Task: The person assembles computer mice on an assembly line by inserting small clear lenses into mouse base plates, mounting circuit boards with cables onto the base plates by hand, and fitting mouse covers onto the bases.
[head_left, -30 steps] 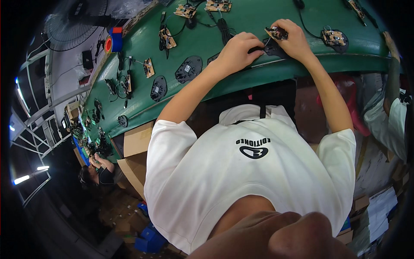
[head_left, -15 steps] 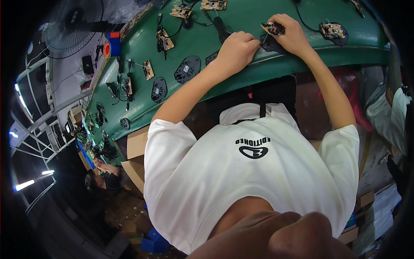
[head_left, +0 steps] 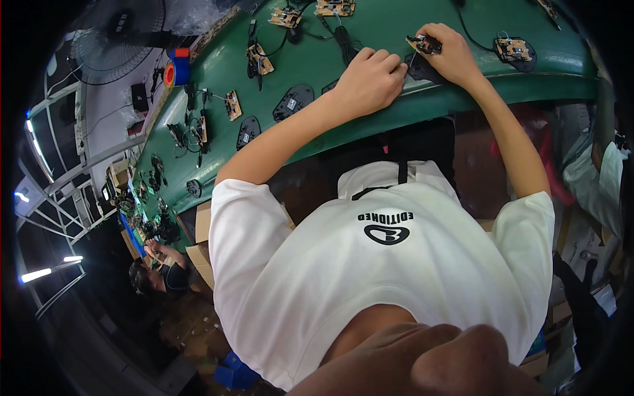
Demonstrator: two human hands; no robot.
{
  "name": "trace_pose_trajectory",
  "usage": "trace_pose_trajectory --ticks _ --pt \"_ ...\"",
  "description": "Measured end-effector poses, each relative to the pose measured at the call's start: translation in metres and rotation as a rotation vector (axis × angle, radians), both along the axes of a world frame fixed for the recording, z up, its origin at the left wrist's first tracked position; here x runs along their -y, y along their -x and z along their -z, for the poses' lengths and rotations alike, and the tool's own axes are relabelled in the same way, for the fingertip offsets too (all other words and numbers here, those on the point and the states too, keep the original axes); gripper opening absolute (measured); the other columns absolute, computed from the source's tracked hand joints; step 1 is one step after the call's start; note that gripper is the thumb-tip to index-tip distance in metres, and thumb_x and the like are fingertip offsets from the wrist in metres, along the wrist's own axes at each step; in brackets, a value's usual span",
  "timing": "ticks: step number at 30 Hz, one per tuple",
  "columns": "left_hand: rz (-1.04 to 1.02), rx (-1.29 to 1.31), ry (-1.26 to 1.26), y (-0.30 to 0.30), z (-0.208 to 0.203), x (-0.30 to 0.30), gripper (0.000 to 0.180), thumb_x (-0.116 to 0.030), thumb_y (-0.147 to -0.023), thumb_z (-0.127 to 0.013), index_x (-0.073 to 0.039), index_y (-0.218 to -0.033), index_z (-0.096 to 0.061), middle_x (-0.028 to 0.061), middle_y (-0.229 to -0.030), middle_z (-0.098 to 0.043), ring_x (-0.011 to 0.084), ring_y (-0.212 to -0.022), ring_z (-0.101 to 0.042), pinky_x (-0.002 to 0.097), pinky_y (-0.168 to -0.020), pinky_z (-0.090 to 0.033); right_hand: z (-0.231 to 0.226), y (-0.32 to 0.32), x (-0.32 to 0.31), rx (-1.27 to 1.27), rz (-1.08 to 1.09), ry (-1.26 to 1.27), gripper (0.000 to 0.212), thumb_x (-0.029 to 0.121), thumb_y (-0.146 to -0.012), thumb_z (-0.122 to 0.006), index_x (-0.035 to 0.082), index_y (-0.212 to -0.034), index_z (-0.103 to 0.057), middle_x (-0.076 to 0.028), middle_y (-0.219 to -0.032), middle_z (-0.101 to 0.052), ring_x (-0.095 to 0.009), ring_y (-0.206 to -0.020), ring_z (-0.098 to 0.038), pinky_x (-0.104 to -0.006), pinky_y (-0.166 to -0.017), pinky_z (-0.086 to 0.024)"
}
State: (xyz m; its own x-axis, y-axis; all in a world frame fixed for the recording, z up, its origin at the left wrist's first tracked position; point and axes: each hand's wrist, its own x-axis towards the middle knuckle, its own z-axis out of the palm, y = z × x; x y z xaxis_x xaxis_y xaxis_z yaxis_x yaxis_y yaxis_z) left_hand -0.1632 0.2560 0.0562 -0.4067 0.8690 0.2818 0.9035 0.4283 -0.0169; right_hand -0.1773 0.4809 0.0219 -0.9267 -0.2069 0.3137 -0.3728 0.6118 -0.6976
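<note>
- Pinching a tan circuit board [head_left: 417, 43] with dark parts on it, the right hand [head_left: 454, 56] is above the green table [head_left: 300, 61], close to its near edge.
- Below this board there is a black plate [head_left: 420, 70], partly covered by the right hand; I cannot tell if board and plate are touching.
- The left hand [head_left: 371, 80] is beside the plate, with the back of the hand up and the fingers bent; their tips are hidden, so I cannot tell if they pinch something.
- Just beyond the left hand lies a bundled black cable [head_left: 345, 45].
- On the left of this hand, a wide black plate with a pale label [head_left: 294, 102] and a narrower black plate [head_left: 248, 132] lie near the table edge.
- On the right of the right hand, another tan board [head_left: 513, 49] rests on a dark base [head_left: 526, 65].
- Farther left, a co-worker [head_left: 158, 274] is at the table.
</note>
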Motion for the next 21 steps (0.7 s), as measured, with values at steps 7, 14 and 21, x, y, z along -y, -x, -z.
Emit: trace_pose_trajectory --ticks 7,14,21 --pt "-0.187 0.536 -0.277 0.017 0.002 -0.008 0.016 -0.018 -0.08 -0.074 -0.003 -0.084 -0.071 0.0091 -0.078 -0.066 0.0288 -0.073 -0.062 0.0387 -0.069 -0.049 0.002 -0.001 0.007 -0.048 -0.012 0.063 0.021 0.018 -0.077 -0.071 0.006 -0.093 -0.063 -0.011 -0.08 -0.058 -0.031 -0.079 -0.057 -0.0401 -0.07 -0.045" --pt "-0.266 0.746 -0.323 0.025 0.007 -0.01 0.012 -0.013 -0.078 -0.075 -0.003 -0.085 -0.07 0.0096 -0.079 -0.066 0.0269 -0.076 -0.063 0.036 -0.071 -0.051 0.003 -0.001 0.002 -0.035 -0.01 0.059 0.021 0.017 -0.078 -0.072 0.006 -0.092 -0.063 -0.011 -0.08 -0.059 -0.031 -0.079 -0.057 -0.0401 -0.07 -0.045" --pt "-0.095 0.666 -0.369 0.031 0.011 -0.009 0.013 -0.012 -0.079 -0.074 -0.003 -0.087 -0.071 0.0085 -0.087 -0.067 0.0278 -0.084 -0.063 0.036 -0.076 -0.05 -0.008 0.003 -0.007 0.016 -0.096 0.035 0.021 0.01 -0.075 -0.069 0.003 -0.093 -0.062 -0.013 -0.082 -0.059 -0.033 -0.081 -0.058 -0.0402 -0.073 -0.046"
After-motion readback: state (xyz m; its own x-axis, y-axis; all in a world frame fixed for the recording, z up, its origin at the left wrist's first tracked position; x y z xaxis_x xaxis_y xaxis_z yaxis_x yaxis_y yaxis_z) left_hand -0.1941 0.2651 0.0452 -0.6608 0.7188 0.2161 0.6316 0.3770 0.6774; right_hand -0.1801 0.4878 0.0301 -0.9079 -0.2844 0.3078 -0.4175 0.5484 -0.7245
